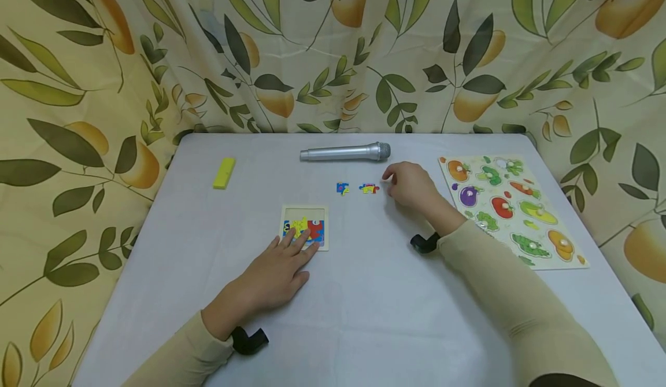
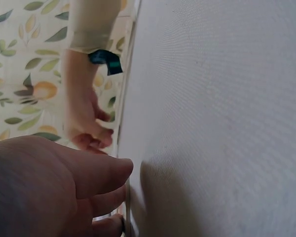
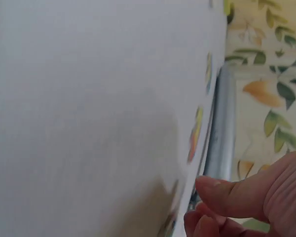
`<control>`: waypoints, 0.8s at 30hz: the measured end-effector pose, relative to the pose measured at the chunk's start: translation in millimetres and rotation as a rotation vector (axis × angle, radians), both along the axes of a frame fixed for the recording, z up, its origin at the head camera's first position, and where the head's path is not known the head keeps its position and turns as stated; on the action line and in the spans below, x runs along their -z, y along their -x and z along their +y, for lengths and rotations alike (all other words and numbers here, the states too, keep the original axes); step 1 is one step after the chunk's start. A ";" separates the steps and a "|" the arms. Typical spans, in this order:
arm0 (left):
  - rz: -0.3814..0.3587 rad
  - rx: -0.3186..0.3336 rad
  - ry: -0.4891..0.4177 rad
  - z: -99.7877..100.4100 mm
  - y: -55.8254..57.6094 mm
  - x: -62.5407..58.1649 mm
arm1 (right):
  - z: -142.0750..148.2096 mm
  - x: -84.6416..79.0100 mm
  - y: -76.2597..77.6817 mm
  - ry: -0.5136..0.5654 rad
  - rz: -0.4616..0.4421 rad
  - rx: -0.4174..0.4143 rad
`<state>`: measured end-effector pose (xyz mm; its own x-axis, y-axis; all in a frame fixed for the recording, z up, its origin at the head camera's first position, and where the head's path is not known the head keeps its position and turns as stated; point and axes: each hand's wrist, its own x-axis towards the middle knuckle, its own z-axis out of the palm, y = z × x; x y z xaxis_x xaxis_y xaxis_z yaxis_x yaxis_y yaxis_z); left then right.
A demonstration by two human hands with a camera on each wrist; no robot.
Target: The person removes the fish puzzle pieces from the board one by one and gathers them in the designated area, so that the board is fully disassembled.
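Note:
In the head view my left hand lies with spread, fairly straight fingers on a small framed jigsaw puzzle. Yellow, red and blue pieces fill its lower part, while bare board shows along the top. Farther right, my right hand is low over the table with its fingers bent and thumb near them. Just left of it lie a red, yellow and blue puzzle piece and a blue and yellow piece. The right wrist view shows another dark, colourful piece by the fingertips, partly hidden; nothing shows between thumb and fingers.
A silver microphone lies behind the loose pieces. At the back left is a yellow block. A vegetable puzzle board sits on the right, partly beneath the right forearm in the head view. Patterned curtain hangs behind the white-covered table.

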<state>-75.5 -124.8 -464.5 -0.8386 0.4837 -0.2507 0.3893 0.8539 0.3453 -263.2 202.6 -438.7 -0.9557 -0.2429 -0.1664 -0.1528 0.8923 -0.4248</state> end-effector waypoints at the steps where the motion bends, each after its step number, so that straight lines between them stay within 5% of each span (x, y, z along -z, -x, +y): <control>1: 0.001 0.000 0.001 0.2 -0.1 0.1 | -6.6 -0.7 -2.6 0.014 0.007 -0.019; 8: 0.037 0.009 0.059 3.6 1.9 0.1 | -58.7 -4.0 -20.4 0.107 0.070 -0.198; 17: 0.092 -0.023 -0.024 -0.8 6.0 -7.1 | -123.6 1.5 -38.9 0.238 -0.061 -0.311; 24: 0.110 0.066 0.028 3.3 -1.3 -5.1 | -158.7 13.1 -40.4 0.293 -0.111 -0.411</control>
